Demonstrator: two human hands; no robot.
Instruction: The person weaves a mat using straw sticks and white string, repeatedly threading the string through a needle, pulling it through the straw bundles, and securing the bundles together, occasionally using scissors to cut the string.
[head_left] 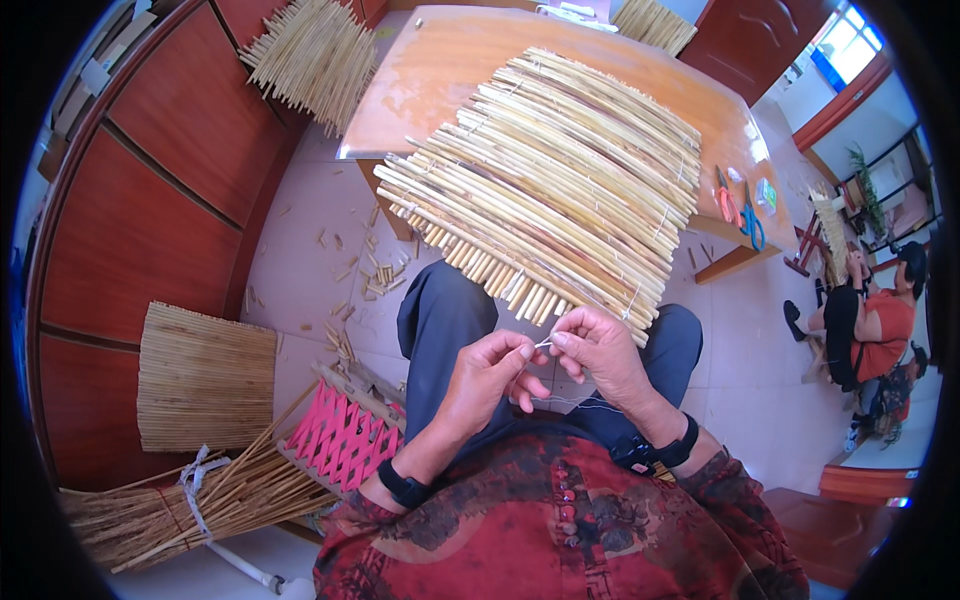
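Note:
Over my lap, my left hand [492, 375] and my right hand [598, 350] come close together, each pinching a thin white thread [543, 345]. A loose length of the thread trails below the fingers toward my right wrist. Just beyond my hands lies a mat of tied reed stalks [560, 180], its far part on the table and its near edge over my knees. Pale thread ties run across the stalks. Cut stalk ends stick out unevenly along the mat's near left side.
The wooden table [420, 70] bears red-handled pliers [727, 203] and blue-handled scissors [752, 228] at right. A reed bundle [180, 510] and a pink-strapped stool [345, 435] stand lower left. A finished-looking mat [207, 378] leans on red cabinets [140, 220]. Stalk offcuts litter the floor. Other people sit far right.

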